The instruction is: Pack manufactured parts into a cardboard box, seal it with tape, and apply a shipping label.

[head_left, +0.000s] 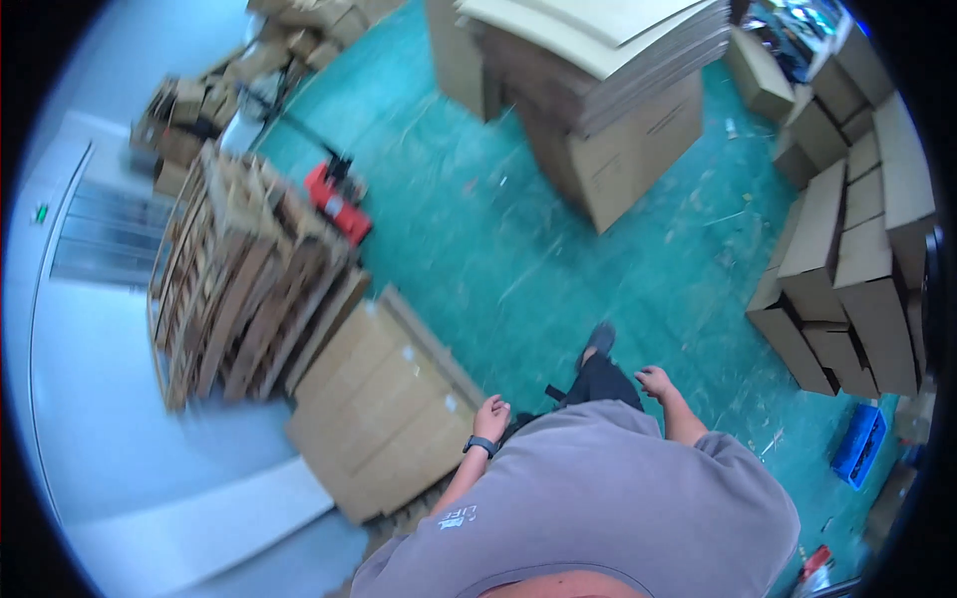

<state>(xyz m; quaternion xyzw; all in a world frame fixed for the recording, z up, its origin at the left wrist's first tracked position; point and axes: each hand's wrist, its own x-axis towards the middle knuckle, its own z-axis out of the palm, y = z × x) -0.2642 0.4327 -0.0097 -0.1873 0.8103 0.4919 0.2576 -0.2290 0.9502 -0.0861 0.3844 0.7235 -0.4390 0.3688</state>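
Observation:
My left hand [491, 420], with a dark watch on its wrist, hangs beside my body near the flat cardboard sheets [384, 399] on the left. Its fingers are loosely curled, and nothing shows in them. On the other side my right hand [654, 382] hangs over the green floor [449, 239], fingers curled in and holding nothing visible. One foot in a grey shoe [596, 342] is stretched forward on the floor between my hands. Neither hand touches any of the things around it.
Ahead, a tall stack of flat cardboard [648, 70] rests on a large carton [638, 149]. Stacked wooden pallets [239, 269] and a red pallet jack [339, 204] stand to the left. Brown cartons [837, 259] line the right, near a blue bin [859, 446].

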